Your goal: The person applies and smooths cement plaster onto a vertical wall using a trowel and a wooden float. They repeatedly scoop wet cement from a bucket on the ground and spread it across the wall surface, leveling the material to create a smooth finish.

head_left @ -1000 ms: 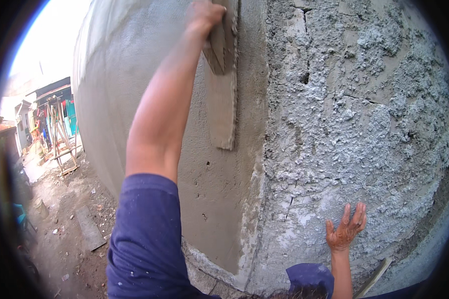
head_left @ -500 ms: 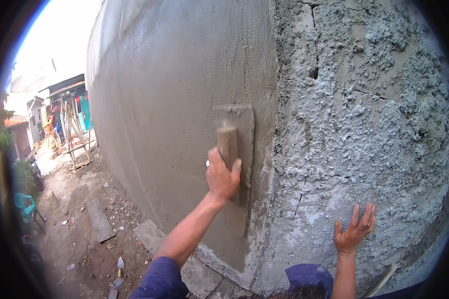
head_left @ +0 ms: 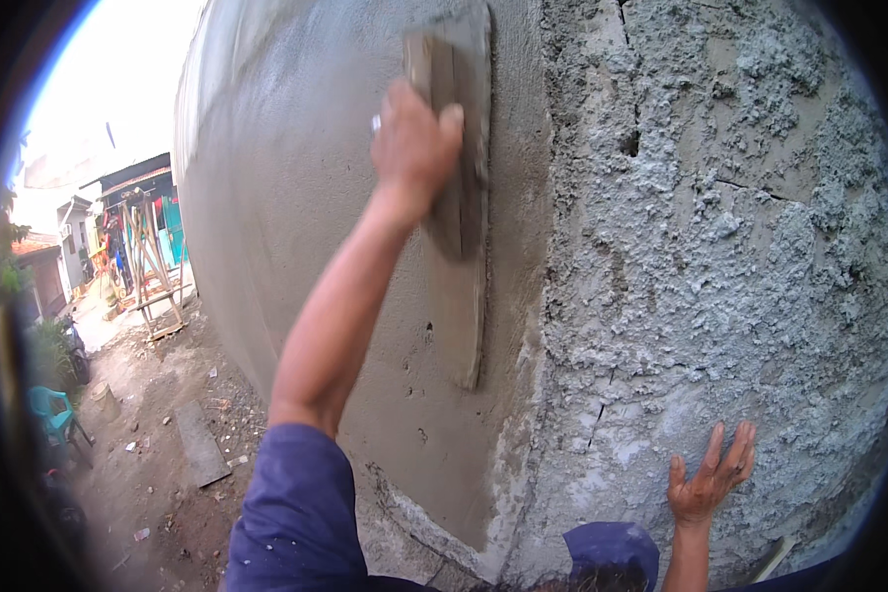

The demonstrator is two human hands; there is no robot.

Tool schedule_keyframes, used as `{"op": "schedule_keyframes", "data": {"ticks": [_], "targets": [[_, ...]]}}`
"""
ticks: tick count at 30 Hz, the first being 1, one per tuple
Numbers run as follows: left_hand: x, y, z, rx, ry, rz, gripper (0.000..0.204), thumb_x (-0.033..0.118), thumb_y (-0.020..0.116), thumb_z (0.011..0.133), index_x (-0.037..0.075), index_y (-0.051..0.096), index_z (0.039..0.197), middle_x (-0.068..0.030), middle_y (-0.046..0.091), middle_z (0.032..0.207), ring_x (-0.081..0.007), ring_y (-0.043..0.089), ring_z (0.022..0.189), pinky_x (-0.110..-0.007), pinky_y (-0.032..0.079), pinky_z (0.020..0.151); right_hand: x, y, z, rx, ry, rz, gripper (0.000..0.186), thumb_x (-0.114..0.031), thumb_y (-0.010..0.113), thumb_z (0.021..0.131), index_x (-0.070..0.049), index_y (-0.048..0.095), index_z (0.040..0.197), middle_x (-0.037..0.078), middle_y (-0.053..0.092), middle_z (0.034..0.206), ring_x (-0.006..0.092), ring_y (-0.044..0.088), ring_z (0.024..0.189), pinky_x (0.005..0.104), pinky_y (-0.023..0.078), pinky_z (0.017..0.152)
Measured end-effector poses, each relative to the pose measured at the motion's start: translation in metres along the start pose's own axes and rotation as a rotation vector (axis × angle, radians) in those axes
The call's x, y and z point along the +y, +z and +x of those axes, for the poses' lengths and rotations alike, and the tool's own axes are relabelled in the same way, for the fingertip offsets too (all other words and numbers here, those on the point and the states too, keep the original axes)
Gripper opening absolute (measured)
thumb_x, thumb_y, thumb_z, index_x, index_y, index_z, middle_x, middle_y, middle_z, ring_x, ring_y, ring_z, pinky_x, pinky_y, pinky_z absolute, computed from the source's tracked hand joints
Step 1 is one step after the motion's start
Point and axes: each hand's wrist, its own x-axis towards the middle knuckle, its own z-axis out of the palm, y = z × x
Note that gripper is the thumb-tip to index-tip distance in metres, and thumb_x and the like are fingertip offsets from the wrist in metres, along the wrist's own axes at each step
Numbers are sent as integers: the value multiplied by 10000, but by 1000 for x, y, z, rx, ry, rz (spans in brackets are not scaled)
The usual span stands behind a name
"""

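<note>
Float: long, upright, flat against the smooth grey plaster, near its right edge.
Left hand: clamped around the float's wooden handle.
Right hand: fingers spread apart, palm toward the rough, cracked wall, low on the right.
Dirt ground, off left: a flat grey board and a teal chair.

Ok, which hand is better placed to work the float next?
Left hand, likely: it grips the float at the smooth plaster; the right hand is spread open by the rough wall.
</note>
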Motion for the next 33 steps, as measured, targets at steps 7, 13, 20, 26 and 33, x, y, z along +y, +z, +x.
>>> {"op": "schedule_keyframes", "data": {"ticks": [7, 13, 20, 26, 33], "targets": [[-85, -11, -359, -182, -121, -133, 725, 229, 770, 902, -43, 364, 1437, -286, 536, 1220, -506, 611, 1062, -555, 528, 859, -8, 3, 4, 49, -14, 49, 669, -551, 368, 1101, -91, 392, 1586, 224, 356, 1611, 424, 349, 1516, 553, 268, 1209], [-46, 5, -98, -87, -12, -126, 578, 260, 789, 866, -20, 472, 1260, -267, 625, 1171, -463, 651, 1049, -548, 539, 877, -1, 2, 6, 67, -18, 24, 666, -544, 384, 1102, -82, 405, 1581, 210, 356, 1619, 408, 354, 1517, 537, 276, 1210], [-20, 14, -189, -103, 121, -178, 719, 263, 758, 877, -26, 404, 1432, -265, 572, 1215, -484, 625, 1027, -559, 527, 839, 8, 4, 4, 100, -24, 13, 668, -553, 379, 1101, -82, 417, 1574, 206, 352, 1628, 406, 353, 1518, 535, 293, 1209], [-73, -15, -476, -311, -247, -273, 740, 180, 783, 878, -20, 363, 1454, -268, 570, 1213, -480, 642, 1073, -526, 547, 837, -10, 9, 2, 84, -22, 83, 667, -549, 390, 1097, -81, 413, 1572, 202, 352, 1630, 403, 343, 1527, 530, 287, 1218], [-44, 24, -137, -21, 46, -242, 673, 308, 784, 820, -34, 490, 1319, -281, 651, 1097, -465, 659, 997, -533, 552, 808, 2, 9, 6, 95, -45, 88, 653, -508, 467, 1094, -70, 428, 1577, 172, 325, 1662, 365, 314, 1548, 505, 261, 1216]]}}
